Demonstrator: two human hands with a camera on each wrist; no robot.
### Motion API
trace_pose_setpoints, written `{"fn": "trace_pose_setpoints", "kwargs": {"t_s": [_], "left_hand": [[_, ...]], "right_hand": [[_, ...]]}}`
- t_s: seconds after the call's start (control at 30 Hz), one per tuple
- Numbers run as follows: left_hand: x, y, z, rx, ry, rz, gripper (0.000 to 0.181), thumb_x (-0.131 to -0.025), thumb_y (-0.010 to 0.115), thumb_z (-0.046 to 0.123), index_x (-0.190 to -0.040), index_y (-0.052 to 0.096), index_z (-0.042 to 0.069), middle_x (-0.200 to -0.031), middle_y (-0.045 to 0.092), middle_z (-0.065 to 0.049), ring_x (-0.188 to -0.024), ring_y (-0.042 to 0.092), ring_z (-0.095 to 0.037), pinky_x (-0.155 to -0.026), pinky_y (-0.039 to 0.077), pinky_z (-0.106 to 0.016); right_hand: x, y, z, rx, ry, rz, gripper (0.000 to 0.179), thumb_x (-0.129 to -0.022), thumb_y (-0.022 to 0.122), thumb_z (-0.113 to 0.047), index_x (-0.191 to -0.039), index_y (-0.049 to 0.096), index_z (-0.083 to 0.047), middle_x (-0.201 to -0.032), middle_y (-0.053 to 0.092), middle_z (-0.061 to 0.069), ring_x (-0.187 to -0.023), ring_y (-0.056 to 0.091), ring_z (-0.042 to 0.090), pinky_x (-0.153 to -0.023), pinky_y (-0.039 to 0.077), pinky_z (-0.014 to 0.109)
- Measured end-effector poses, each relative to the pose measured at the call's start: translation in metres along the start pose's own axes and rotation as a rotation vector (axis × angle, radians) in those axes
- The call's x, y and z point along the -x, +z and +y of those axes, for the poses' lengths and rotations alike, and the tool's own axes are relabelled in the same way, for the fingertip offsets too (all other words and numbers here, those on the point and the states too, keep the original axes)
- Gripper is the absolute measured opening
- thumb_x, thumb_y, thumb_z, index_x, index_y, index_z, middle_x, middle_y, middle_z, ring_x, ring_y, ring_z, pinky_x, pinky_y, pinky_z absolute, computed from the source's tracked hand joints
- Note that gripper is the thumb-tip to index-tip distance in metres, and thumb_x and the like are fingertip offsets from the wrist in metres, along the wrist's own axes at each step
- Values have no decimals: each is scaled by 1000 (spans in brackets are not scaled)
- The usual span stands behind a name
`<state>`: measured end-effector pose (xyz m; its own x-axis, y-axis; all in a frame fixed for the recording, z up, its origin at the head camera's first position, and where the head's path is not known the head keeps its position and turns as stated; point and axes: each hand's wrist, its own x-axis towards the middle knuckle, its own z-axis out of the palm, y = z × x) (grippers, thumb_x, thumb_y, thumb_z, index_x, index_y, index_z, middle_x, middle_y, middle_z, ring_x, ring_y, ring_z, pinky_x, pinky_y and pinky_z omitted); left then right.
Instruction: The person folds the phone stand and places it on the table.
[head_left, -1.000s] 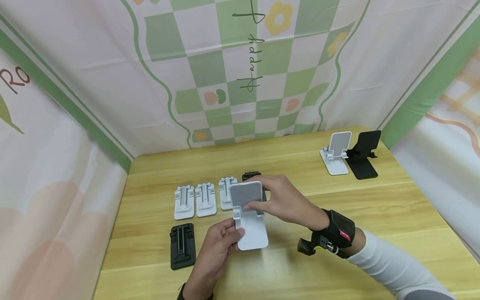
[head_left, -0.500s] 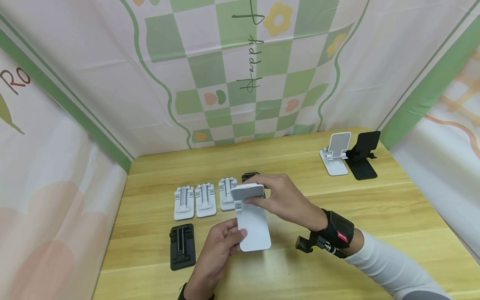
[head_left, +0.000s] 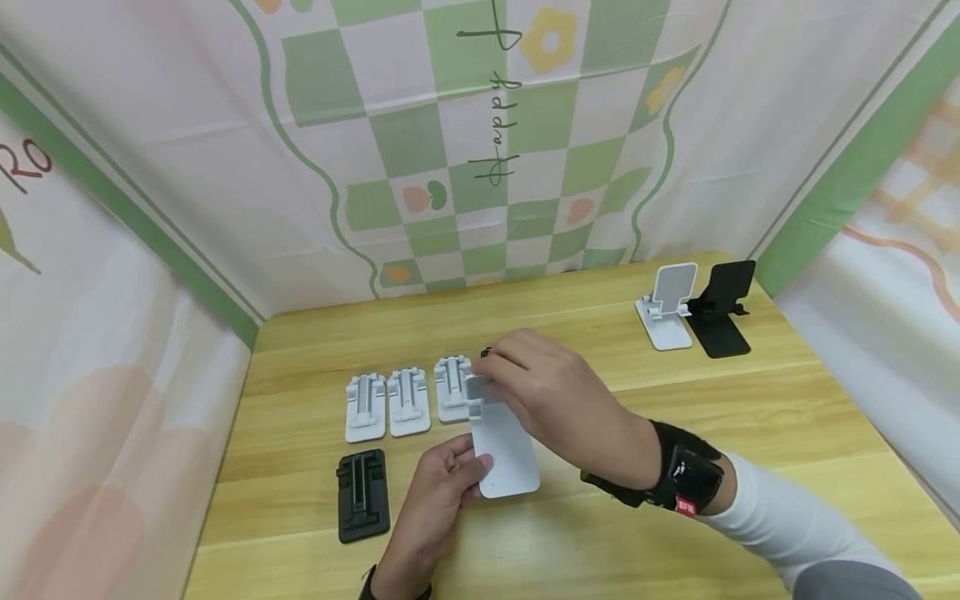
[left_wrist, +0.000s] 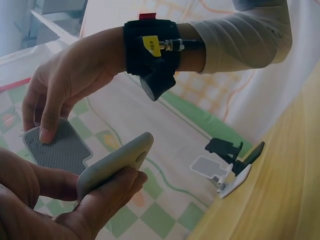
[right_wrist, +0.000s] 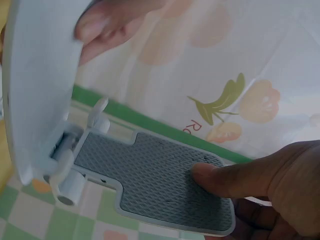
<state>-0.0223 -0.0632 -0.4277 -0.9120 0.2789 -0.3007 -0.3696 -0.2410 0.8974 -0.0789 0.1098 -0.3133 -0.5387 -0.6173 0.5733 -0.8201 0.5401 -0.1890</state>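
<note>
A white folding phone stand is held up above the table between both hands. My left hand grips the white base by its left edge, thumb on top. My right hand pinches the far end of the grey-padded plate, thumb on the pad, as the right wrist view shows. In that view the plate stands at a wide angle to the base, joined at the hinge. From the head camera, my right hand hides most of the plate. The left wrist view shows the base edge-on in my left fingers.
Several folded stands lie on the wooden table: white ones in a row behind my hands, a black one at left, another mostly hidden. An unfolded white stand and a black one stand back right. Printed cloth hangs behind.
The padded plate has tilted back from facing the head camera, showing less of its pad. My right hand has turned over the plate's top. My left hand keeps its grip on the base.
</note>
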Motion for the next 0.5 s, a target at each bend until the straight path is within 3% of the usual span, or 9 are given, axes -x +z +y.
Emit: {"fn": "trace_pose_setpoints", "kwargs": {"t_s": [0.27, 0.5], "left_hand": [[-1, 1, -3, -2, 0, 19, 48, -92, 58, 6, -132, 46, -17, -121, 65, -25, -99, 68, -21, -75, 59, -25], [-3, -3, -5, 17, -8, 10, 46, -93, 57, 7, -131, 48, -16, -120, 66, -23, -98, 68, -20, -72, 59, -22]], "right_hand": [[1, 4, -3, 20, -12, 15, 21, -78, 67, 10, -91, 70, -5, -82, 60, 0, -75, 53, 10, -62, 52, 18], [6, 12, -11, 51, -81, 10, 19, -74, 71, 10, -87, 72, -5, -77, 58, 0, -73, 54, 10, -61, 52, 16]]}}
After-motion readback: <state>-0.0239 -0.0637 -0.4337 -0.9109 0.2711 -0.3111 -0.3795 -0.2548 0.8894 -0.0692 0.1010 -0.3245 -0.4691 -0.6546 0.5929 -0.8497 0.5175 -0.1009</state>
